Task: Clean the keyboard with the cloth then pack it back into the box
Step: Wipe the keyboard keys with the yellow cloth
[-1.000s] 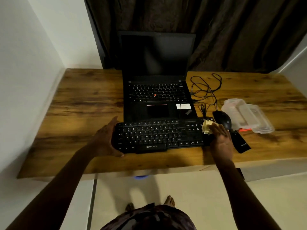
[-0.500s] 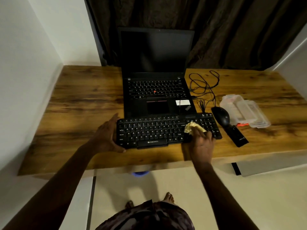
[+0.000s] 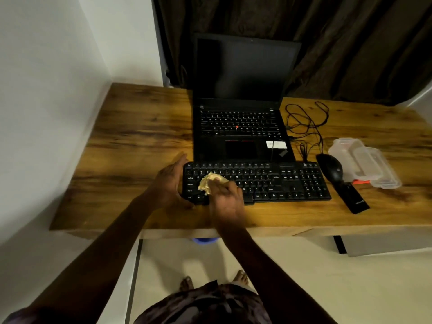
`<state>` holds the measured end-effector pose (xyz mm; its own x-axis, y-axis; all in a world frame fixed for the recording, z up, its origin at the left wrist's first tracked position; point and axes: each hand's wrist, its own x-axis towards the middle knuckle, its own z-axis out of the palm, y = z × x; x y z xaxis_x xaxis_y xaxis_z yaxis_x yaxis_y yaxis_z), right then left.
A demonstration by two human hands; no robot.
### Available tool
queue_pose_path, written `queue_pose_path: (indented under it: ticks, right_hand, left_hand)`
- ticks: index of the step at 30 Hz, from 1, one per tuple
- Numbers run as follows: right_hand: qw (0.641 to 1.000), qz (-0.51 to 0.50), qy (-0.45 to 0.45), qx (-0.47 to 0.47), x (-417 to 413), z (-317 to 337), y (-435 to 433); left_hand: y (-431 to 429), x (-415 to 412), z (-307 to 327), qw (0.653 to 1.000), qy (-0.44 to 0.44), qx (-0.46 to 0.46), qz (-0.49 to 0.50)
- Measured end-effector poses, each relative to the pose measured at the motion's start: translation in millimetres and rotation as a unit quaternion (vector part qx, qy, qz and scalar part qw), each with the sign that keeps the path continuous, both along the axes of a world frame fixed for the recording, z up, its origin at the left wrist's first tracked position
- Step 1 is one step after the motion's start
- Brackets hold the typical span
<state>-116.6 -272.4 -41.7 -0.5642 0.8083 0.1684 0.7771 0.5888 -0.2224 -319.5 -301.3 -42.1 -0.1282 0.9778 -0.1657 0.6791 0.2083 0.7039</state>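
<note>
**Cloth on left keys of keyboard**

Head view: right hand (image 3: 225, 199) fingers curl over the crumpled yellow cloth (image 3: 209, 182), pressing it on the left-side keys of the keyboard (image 3: 268, 181). Left hand (image 3: 169, 183), just beside, grips the keyboard's left end w/ thumb at back edge. Keyboard lies flat on wood surface (image 3: 140, 148), stretching right of both hands. Laptop (image 3: 238, 127) is open just beyond the fingers; mouse (image 3: 330, 169) well to their right.
</note>
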Motion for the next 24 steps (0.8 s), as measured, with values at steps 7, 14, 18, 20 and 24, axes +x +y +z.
queue_pose_path:
  ticks: [7,14,18,20,24]
  right_hand:
    - [0.967,0.043,0.165,-0.189,-38.0,18.5,-16.9]
    - [0.793,-0.158,0.436,-0.395,-20.9,27.8,14.9]
    - [0.789,-0.152,0.407,-0.434,-10.0,31.7,35.8]
    - [0.855,-0.144,0.332,-0.371,-11.9,25.4,39.2]
    - [0.885,-0.182,0.242,-0.353,-19.2,4.1,52.0]
  left_hand:
    - [-7.1,-1.8,-0.3,1.0,-0.028,-0.003,0.013]
    - [-3.8,0.1,1.0,1.0,0.012,0.005,-0.02]
    - [-1.5,1.2,3.9,1.0,0.003,-0.009,-0.007]
    - [-0.6,1.1,4.4,1.0,0.007,-0.008,-0.009]
    - [-1.3,0.5,5.0,1.0,0.015,-0.014,-0.01]
